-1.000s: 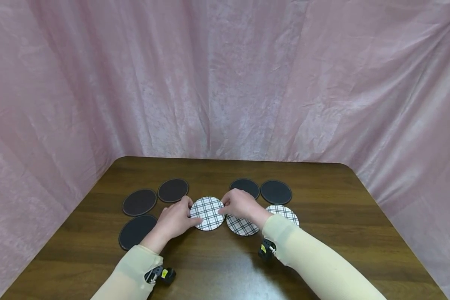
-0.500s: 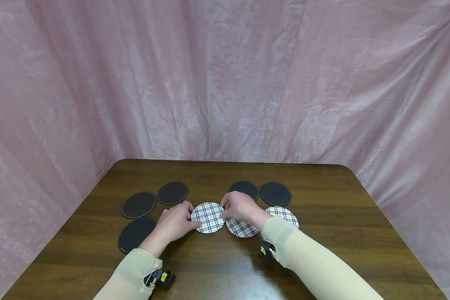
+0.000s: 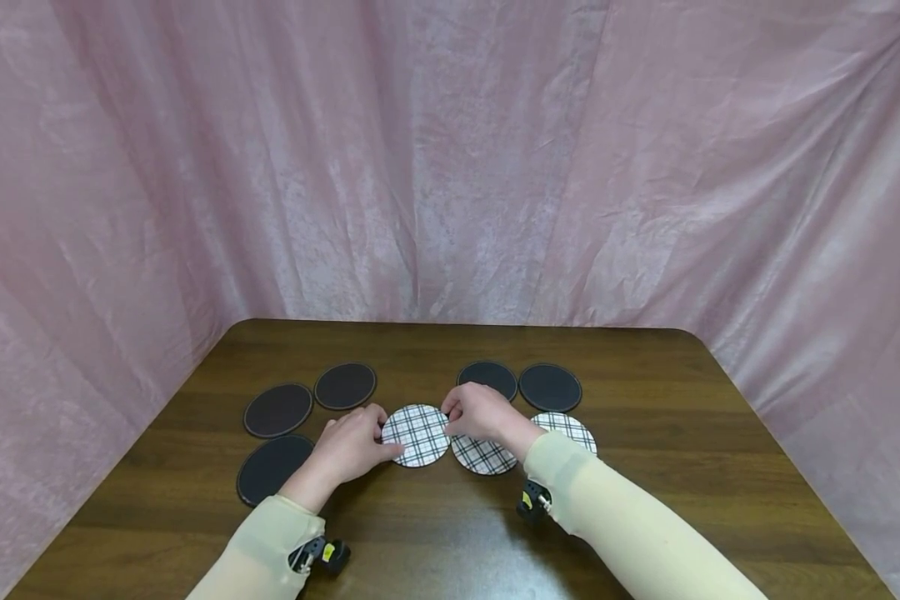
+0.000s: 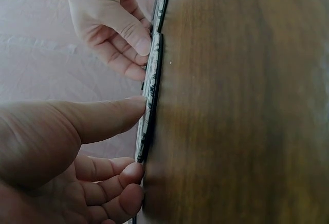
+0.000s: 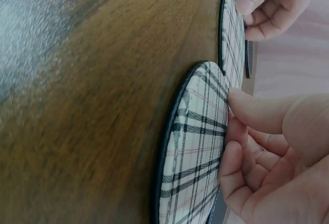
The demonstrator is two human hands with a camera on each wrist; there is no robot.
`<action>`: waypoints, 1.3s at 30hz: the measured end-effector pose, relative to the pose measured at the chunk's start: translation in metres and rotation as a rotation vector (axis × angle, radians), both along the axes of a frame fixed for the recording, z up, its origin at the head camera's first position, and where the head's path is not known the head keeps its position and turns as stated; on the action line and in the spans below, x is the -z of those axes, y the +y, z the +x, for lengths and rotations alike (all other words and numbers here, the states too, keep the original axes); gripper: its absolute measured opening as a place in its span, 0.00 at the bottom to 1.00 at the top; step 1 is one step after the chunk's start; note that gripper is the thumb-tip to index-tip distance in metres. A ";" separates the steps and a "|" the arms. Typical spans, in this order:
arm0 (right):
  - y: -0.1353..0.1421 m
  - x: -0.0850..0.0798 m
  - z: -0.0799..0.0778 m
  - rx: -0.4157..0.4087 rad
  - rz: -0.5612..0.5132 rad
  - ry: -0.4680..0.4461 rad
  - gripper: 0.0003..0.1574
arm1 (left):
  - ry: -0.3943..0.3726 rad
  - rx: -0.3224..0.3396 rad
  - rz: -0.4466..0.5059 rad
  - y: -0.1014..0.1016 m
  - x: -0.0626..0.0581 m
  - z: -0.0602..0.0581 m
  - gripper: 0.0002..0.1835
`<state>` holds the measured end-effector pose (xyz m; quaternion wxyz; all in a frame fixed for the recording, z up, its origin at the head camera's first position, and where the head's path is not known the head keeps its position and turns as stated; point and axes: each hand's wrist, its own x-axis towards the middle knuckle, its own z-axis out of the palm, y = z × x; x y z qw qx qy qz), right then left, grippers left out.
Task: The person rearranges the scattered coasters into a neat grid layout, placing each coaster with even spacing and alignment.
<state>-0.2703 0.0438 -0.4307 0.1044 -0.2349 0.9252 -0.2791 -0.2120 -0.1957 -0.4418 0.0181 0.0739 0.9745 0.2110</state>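
A round plaid coaster [image 3: 417, 435], white with dark lines, lies on the table between my hands. My left hand [image 3: 348, 443] holds its left side, thumb on the top face and fingers curled at the far edge. From the right, my right hand [image 3: 483, 412] pinches the same coaster's rim between thumb and fingertips. Just right of it lies a second plaid coaster [image 5: 193, 147], partly under my right hand in the head view. The left wrist view shows the held coaster [image 4: 149, 98] edge-on, low against the wood.
A third plaid coaster [image 3: 570, 429] sits behind my right wrist. Dark round coasters lie at the left [image 3: 273, 468], [image 3: 278, 410], back left [image 3: 345, 386] and back right [image 3: 551, 387], [image 3: 489, 377]. Pink curtain [image 3: 450, 167] hangs behind the wooden table [image 3: 420, 533].
The coaster between my hands has tipped down from a slight tilt to lying flat, both hands lowering with it. In the last half second almost nothing has moved.
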 end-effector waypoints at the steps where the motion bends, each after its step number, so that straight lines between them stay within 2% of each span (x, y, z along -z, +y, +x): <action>1: 0.000 0.000 0.000 -0.001 -0.001 0.001 0.17 | 0.003 0.001 -0.003 0.000 0.000 0.000 0.26; 39: 0.003 0.001 -0.002 -0.008 -0.021 0.014 0.16 | -0.018 -0.008 0.024 0.001 -0.003 -0.002 0.26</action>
